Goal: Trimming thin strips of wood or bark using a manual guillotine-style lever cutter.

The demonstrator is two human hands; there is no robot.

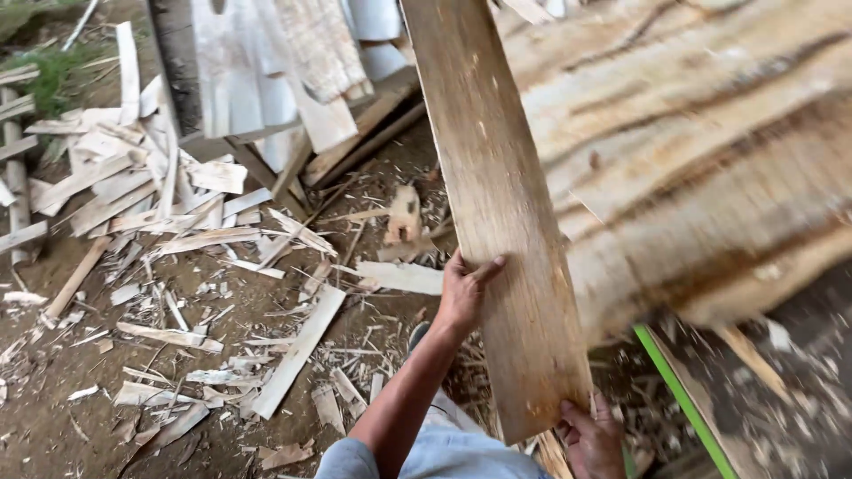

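Note:
A long, thin brown wooden sheet [497,204] stands tilted in front of me, running from the top of the view down to my lap. My left hand [463,294] grips its left edge about midway, thumb across the face. At the lower corner my right hand [593,440] holds the sheet's bottom end, fingers curled around it. To the right, a wide streaked sheet of veneer [710,151] lies flat, blurred, partly behind the held sheet.
The dirt floor on the left is littered with pale wood strips and offcuts [177,231]. Larger boards [266,80] lean at the back. A green bar [683,399] runs diagonally at the lower right. Grass [49,75] shows at the far left.

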